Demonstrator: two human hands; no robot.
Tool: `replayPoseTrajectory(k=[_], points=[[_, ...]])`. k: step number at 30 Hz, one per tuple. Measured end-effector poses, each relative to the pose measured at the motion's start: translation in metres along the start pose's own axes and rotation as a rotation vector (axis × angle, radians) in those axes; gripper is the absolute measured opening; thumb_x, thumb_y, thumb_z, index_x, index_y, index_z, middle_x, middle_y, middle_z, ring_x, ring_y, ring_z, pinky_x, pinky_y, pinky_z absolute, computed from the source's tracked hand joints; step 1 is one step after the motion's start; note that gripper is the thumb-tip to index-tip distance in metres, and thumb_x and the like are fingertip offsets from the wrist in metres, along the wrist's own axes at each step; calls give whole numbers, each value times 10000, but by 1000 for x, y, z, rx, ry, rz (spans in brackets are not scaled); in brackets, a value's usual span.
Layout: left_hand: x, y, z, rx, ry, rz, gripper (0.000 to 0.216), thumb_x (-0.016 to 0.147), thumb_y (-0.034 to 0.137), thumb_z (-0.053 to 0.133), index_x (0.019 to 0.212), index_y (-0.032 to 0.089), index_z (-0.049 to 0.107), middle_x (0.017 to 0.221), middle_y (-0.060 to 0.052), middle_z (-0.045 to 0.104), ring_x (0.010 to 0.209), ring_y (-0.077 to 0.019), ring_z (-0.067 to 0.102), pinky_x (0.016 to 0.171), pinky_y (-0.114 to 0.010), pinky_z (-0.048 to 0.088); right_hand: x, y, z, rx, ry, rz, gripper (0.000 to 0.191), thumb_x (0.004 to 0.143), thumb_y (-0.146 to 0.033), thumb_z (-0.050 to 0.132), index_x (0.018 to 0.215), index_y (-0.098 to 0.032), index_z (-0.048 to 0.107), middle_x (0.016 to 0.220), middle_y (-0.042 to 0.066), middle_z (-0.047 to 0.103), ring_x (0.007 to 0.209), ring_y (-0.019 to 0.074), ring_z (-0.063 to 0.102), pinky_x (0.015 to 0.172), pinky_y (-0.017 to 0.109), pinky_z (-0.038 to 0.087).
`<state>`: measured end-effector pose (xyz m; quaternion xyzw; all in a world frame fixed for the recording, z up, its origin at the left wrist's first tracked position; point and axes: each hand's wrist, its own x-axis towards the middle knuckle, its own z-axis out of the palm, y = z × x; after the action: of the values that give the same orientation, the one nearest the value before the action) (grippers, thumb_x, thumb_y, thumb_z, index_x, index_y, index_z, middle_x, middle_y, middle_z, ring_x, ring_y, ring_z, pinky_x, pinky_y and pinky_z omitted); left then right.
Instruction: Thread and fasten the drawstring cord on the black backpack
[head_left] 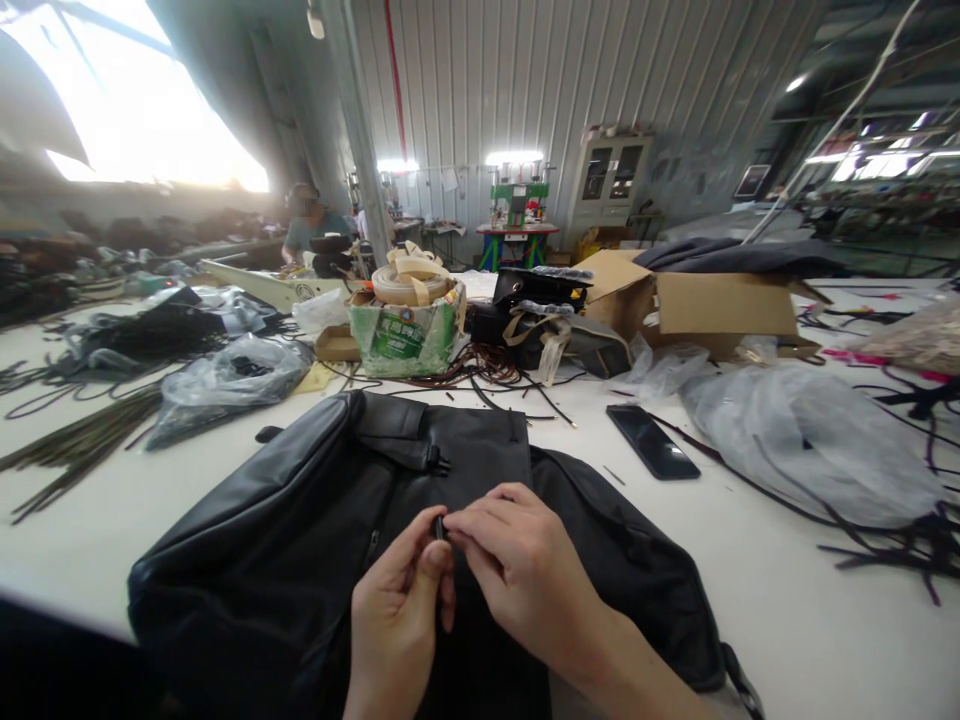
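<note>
A black leather bag (300, 530) lies flat on the white table (787, 600) right in front of me. My left hand (401, 620) and my right hand (525, 570) meet over its middle. Both pinch a small black piece (439, 527), likely a zipper pull or cord end, between thumbs and fingertips. The piece is mostly hidden by my fingers. A second black pull (439, 462) shows on the bag's flap above my hands.
A black phone (652, 442) lies to the right of the bag. Clear plastic bags (810, 440), black cords (892, 545), a green box holding tape rolls (409, 325), cardboard boxes (697, 305) and more bags crowd the table. A person (307, 225) works at the far left.
</note>
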<state>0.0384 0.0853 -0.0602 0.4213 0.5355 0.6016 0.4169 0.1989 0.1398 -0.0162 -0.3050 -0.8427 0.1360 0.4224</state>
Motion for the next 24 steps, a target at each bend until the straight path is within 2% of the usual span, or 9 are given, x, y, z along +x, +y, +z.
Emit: replayPoseTrajectory(k=[5,6,8,11,14,16,19,22,24], points=[[5,8,0,-91,-9,-9,625,914,640,842,1278,133,805,701,-38,693,562,-162,611,507,-247,535,6,-12,-31,-84,108,-28,121,1037,-159,734,1134,-228,750,1087,53,815,968,220,734,886,390,550],[7,11,0,-107,-16,-14,612,914,628,846,1271,133,804,738,-53,719,582,-162,620,530,-250,540,5,-16,-37,-54,78,-41,82,1044,-175,735,1103,-231,745,1075,45,806,963,208,734,875,368,556],[12,16,-3,-131,-55,-50,587,913,602,855,1259,131,803,818,-78,758,610,-152,622,573,-253,539,1,-22,-41,50,-118,-62,70,1060,-180,721,1015,-233,728,1000,9,795,895,166,741,815,315,564],[21,21,-11,-124,-152,-127,593,896,588,875,1259,124,806,884,-95,779,658,-144,616,615,-244,513,-13,-22,-20,-68,-370,-62,114,979,-172,824,1037,-207,732,985,18,798,834,206,745,730,360,555],[25,22,-20,-82,-184,-158,630,873,604,893,1275,125,812,911,-97,776,728,-145,608,667,-236,487,-25,-16,12,-340,-410,-86,356,849,-218,952,1137,-180,747,1021,59,790,870,285,720,722,433,524],[27,20,-25,-64,-182,-172,647,867,614,898,1286,129,814,892,-80,755,720,-135,573,668,-236,459,-26,-15,17,-385,-481,-119,244,859,-209,934,1025,-187,756,946,47,772,863,277,697,716,428,499],[28,18,-30,-61,-211,-201,663,868,624,897,1300,129,815,863,-69,734,695,-131,540,659,-247,435,-16,-23,-9,-246,-617,-24,151,930,-149,837,856,-209,720,892,12,750,880,225,684,801,389,497],[30,17,-34,-87,-258,-243,684,868,633,898,1323,130,811,902,-92,757,708,-133,540,667,-250,426,0,-34,-56,118,-684,132,142,970,-96,753,947,-231,716,1023,-25,776,1021,170,697,1024,342,477],[30,16,-35,-117,-282,-260,678,886,639,882,1335,136,808,937,-104,768,714,-130,540,667,-245,420,8,-36,-80,306,-681,227,146,1010,-93,676,1043,-233,704,1100,-12,790,1054,156,700,1021,315,483]])
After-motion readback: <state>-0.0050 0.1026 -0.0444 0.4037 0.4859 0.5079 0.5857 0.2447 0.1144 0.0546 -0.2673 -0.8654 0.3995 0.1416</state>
